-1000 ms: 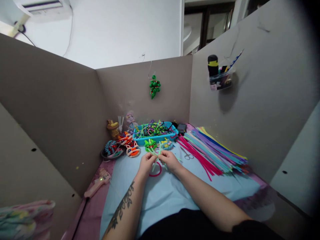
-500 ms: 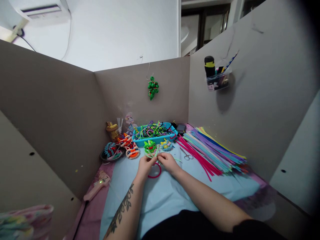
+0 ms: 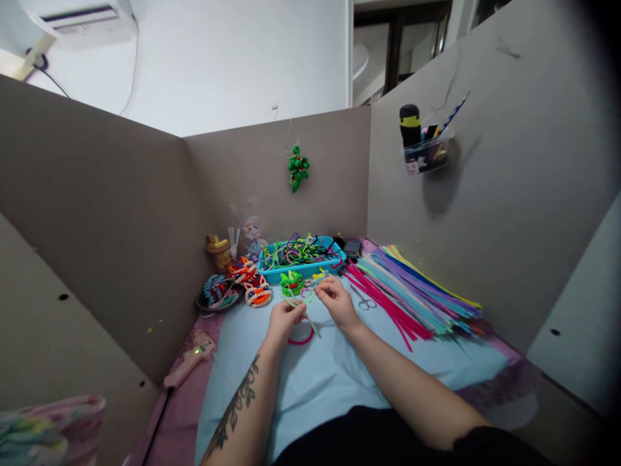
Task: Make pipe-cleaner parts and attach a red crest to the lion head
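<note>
My left hand (image 3: 285, 318) is closed in a pinch on a pale green pipe cleaner (image 3: 314, 325), whose loose end slants down to the right. Just to the right, my right hand (image 3: 334, 301) pinches another part of the pale green pipe cleaner between thumb and fingers. Below the hands a dark pink pipe cleaner ring (image 3: 301, 342) shows, partly hidden behind the left hand. Beyond the hands sits a green fuzzy animal face (image 3: 292, 283). A yellow and blue piece (image 3: 317, 277) lies beside it, mostly covered by my right hand.
A blue tray (image 3: 274, 277) of pipe cleaner scraps stands at the back. Scissors (image 3: 366, 303) and long pipe cleaner bundles (image 3: 412, 291) lie on the right. At left are orange fuzzy animal faces (image 3: 258, 294), a dark bowl (image 3: 198, 303) and a pink glue gun (image 3: 189, 362).
My right hand has moved up and right, away from my left hand. A pale green end now hangs down between them. The left hand stays nearly in place.
</note>
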Available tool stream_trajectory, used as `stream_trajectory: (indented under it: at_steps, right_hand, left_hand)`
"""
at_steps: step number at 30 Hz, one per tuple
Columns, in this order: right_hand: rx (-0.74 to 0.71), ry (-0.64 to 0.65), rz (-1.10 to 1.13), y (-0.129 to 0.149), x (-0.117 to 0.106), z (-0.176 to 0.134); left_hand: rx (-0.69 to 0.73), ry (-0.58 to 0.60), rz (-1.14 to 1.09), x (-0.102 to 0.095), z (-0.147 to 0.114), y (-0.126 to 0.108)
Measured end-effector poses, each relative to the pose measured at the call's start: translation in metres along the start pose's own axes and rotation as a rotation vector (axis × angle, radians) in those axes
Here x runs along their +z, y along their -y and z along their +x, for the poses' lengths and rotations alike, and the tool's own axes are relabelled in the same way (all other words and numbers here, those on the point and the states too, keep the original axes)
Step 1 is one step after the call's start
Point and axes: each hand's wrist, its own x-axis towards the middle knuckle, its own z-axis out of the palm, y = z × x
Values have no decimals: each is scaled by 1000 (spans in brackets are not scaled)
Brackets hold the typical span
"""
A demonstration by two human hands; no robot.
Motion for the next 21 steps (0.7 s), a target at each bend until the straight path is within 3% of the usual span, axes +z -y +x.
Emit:
stream_trajectory:
  at_steps: [5,9,15,21]
  right_hand:
    - [38,-68,10,-4,0,-3]
    - [166,-84,60,-17,3,-2]
    - [295,58,142,-13,-2,4]
    - [271,240,160,0,-5,3]
  left_hand:
    - [15,-59,-125,-2,0,-6]
    - [73,-123,-200,-1,-3,-13]
    - [129,-152,-157,2,-8,-19]
    - [107,-15,-68,5,-12,-21]
